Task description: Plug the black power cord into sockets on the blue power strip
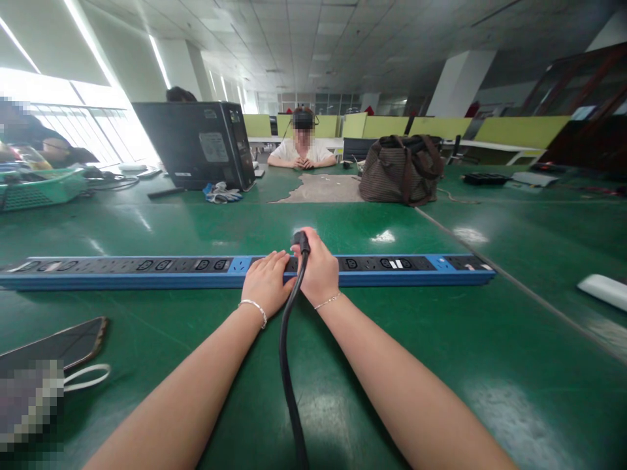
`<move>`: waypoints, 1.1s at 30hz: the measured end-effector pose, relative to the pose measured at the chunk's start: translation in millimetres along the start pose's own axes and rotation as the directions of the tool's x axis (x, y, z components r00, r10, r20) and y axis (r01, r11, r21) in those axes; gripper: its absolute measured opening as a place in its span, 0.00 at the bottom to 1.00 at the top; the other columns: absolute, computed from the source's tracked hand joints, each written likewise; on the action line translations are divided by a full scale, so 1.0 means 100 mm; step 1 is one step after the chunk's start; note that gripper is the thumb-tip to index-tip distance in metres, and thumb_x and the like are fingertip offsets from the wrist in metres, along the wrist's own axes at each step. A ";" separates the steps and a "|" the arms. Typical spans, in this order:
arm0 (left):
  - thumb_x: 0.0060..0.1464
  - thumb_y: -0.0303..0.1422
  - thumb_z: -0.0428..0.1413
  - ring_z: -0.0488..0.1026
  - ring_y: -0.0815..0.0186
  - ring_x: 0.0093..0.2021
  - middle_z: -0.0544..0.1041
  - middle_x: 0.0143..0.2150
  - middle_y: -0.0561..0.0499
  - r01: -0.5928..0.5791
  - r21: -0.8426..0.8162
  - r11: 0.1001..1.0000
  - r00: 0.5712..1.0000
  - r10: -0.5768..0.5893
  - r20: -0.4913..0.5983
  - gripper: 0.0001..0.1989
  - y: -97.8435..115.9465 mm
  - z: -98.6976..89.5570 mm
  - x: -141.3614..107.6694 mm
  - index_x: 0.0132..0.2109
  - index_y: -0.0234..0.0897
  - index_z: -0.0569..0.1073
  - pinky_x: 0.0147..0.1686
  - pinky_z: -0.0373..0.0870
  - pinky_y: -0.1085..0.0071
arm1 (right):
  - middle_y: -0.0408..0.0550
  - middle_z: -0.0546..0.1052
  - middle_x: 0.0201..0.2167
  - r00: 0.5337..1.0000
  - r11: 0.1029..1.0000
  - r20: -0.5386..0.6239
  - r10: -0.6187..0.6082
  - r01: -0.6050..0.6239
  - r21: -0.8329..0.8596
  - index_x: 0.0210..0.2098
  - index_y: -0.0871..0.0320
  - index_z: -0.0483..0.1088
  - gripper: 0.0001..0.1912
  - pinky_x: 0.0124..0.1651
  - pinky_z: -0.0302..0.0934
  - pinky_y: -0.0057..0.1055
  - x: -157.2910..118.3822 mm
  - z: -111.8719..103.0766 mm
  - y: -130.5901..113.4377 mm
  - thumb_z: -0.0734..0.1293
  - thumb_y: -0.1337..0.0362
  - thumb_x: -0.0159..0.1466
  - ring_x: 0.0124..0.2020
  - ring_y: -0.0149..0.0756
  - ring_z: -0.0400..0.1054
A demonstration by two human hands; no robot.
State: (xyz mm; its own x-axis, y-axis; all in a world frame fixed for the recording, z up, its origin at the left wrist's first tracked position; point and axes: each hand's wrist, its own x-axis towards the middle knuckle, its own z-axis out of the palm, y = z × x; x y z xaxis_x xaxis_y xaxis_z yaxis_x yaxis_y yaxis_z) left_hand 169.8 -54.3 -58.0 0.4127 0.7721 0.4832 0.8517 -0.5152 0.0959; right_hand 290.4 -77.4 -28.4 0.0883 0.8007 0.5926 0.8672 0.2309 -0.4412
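A long blue-and-black power strip (289, 277) lies across the green table, its sockets facing up. My left hand (267, 284) rests over its middle, fingers across the top to the far edge and thumb at the near side, holding it. Just right of that, my right hand (318, 264) is closed around a black power plug (300, 241), held above the strip. The plug's front end is partly hidden by my fingers, and I cannot tell whether it touches a socket. From it a thick black cable (287, 352) hangs down toward me between my forearms.
A phone (63, 346) and a blurred item with a white loop (88, 377) lie at near left. Farther back are a green basket (44, 186), a computer tower (196, 147), gloves (223, 193) and a brown bag (401, 170). A person (302, 153) sits opposite.
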 end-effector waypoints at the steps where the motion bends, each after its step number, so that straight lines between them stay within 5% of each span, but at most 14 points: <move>1: 0.55 0.34 0.48 0.64 0.57 0.59 0.71 0.56 0.42 -0.004 0.004 1.000 1.000 0.004 0.003 0.18 0.00 0.00 0.00 0.52 0.35 0.69 0.57 0.60 0.59 | 0.48 0.73 0.50 1.000 0.999 0.010 -0.022 0.022 0.027 0.56 0.58 0.61 0.19 0.47 0.62 0.27 0.01 -0.03 -0.05 0.53 0.62 0.68 0.48 0.34 0.68; 5: 0.56 0.34 0.47 0.66 0.57 0.58 0.73 0.53 0.41 0.000 0.017 1.000 1.000 0.000 0.006 0.17 -0.01 0.00 0.00 0.49 0.33 0.71 0.56 0.60 0.61 | 0.48 0.73 0.50 0.984 0.981 0.064 -0.167 0.160 0.107 0.53 0.58 0.64 0.18 0.53 0.59 0.28 0.03 -0.08 -0.04 0.55 0.62 0.66 0.49 0.34 0.68; 7: 0.56 0.40 0.49 0.65 0.56 0.58 0.71 0.56 0.41 0.004 0.021 1.000 1.000 -0.004 -0.006 0.21 -0.01 0.01 0.00 0.53 0.34 0.69 0.57 0.60 0.59 | 0.50 0.74 0.48 0.992 0.986 0.031 -0.121 0.117 0.119 0.52 0.59 0.66 0.18 0.52 0.60 0.29 0.05 -0.13 0.11 0.56 0.62 0.64 0.47 0.35 0.69; 11: 0.55 0.48 0.48 0.63 0.55 0.60 0.69 0.58 0.41 -0.001 0.028 1.000 1.000 0.001 -0.002 0.28 -0.01 0.03 0.00 0.56 0.34 0.66 0.58 0.58 0.57 | 0.49 0.78 0.39 0.997 0.995 -0.042 0.070 -0.066 0.071 0.45 0.58 0.71 0.16 0.46 0.64 0.32 0.10 -0.41 0.56 0.61 0.61 0.60 0.39 0.39 0.72; 19: 0.56 0.50 0.46 0.63 0.57 0.60 0.68 0.59 0.42 0.010 0.073 0.997 0.999 -0.013 0.033 0.30 -0.01 0.01 0.01 0.57 0.33 0.66 0.58 0.57 0.59 | 0.50 0.78 0.39 0.991 0.983 -0.087 0.099 -0.084 0.161 0.42 0.58 0.74 0.17 0.47 0.65 0.36 -0.04 -0.88 1.46 0.59 0.56 0.62 0.42 0.41 0.72; 33: 0.56 0.50 0.45 0.62 0.58 0.60 0.68 0.59 0.43 0.019 0.082 0.996 0.999 -0.022 0.042 0.30 -0.01 0.02 0.01 0.57 0.33 0.65 0.59 0.56 0.60 | 0.49 0.78 0.41 1.000 0.999 -0.006 0.030 -0.030 0.043 0.45 0.57 0.73 0.17 0.48 0.65 0.35 -0.09 -0.81 1.46 0.59 0.58 0.62 0.43 0.40 0.72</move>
State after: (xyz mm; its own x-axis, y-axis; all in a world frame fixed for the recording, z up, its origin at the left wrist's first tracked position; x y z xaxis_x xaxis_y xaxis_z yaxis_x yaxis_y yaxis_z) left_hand 169.7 -52.3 -59.0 0.4070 0.7984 0.4438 0.8828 -0.4686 0.0336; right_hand 456.3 -95.7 -43.2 0.1176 0.8039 0.5830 0.8424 0.2301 -0.4873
